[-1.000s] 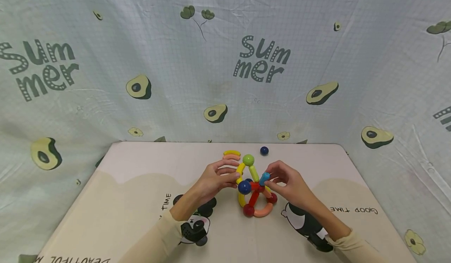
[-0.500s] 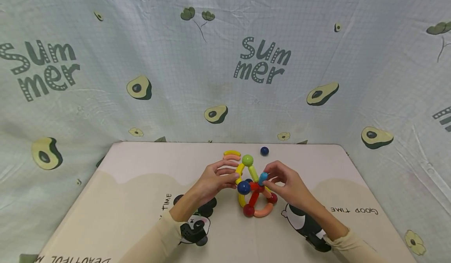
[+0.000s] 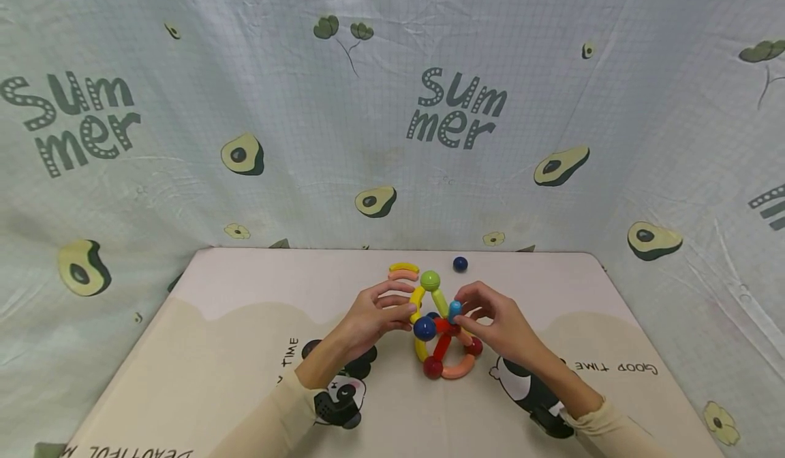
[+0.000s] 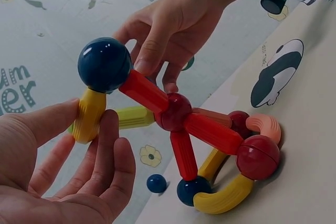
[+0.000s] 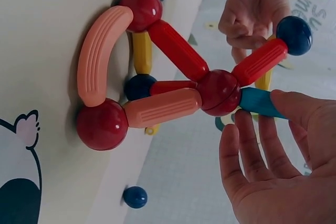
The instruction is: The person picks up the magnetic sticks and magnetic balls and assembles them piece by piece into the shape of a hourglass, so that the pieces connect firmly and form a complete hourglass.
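A magnetic stick-and-ball structure stands mid-table. Its base joins two red balls point(image 5: 102, 124) and a dark blue ball point(image 4: 193, 190) with curved sticks, and straight sticks rise to a central red ball point(image 5: 219, 93). My left hand point(image 3: 371, 313) pinches a yellow stick point(image 4: 89, 116) below a large blue ball point(image 4: 105, 65), linked by a red stick point(image 4: 144, 92) to the central ball. Between thumb and fingers, my right hand point(image 3: 499, 315) holds a light-blue stick point(image 5: 262, 102) upright, its lower end at the central ball. A green ball point(image 3: 431, 280) tops the yellow and lime sticks.
Behind the structure lie a loose curved yellow stick point(image 3: 404, 266) and an orange one point(image 3: 403, 275). A loose blue ball point(image 3: 460, 264) rests near the table's back edge. A printed cloth point(image 3: 306, 172) hangs behind the table point(image 3: 245, 287).
The light-blue stick has swung from leaning right to nearly upright, moving slightly left with my right hand's fingers. The green ball and upper blue ball have shifted slightly left.
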Motion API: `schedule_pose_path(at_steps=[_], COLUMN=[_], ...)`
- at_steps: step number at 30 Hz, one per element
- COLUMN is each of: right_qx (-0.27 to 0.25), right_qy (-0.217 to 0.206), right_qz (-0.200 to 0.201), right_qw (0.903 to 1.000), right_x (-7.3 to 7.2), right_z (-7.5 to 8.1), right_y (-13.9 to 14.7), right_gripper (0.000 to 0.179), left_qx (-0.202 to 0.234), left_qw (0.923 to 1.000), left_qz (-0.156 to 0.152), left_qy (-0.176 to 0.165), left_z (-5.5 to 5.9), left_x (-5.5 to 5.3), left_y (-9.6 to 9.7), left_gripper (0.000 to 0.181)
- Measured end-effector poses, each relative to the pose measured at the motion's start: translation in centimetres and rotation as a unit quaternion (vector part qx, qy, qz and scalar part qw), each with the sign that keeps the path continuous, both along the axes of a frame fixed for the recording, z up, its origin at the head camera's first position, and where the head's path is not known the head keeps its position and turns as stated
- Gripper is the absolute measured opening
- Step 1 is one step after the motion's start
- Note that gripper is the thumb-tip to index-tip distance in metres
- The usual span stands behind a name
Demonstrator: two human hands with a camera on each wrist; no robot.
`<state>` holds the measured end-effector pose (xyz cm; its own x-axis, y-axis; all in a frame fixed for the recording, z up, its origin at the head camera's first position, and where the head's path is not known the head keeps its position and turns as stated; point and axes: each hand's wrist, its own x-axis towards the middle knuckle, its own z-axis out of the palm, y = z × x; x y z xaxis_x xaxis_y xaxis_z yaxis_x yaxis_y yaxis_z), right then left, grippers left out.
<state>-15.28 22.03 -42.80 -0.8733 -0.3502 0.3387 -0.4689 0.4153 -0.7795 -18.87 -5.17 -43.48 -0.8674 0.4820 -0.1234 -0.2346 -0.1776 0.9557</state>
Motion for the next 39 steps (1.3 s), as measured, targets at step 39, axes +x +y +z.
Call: schedule_pose_path(at_steps=[39], right_qx=[0.037], right_qy=[-0.051], right_qz=[-0.036], right_qw=[0.9974], right_x=[-5.4], right_z=[-1.0], right_y=[4.2], right_gripper=[0.035], left_qx=[0.007], left_qw=[0.9997], left_qz=[-0.01], left_qy=[0.023], left_z=[-0.3], left_x=[0.6], left_y=[-0.5], left_gripper=[0.045])
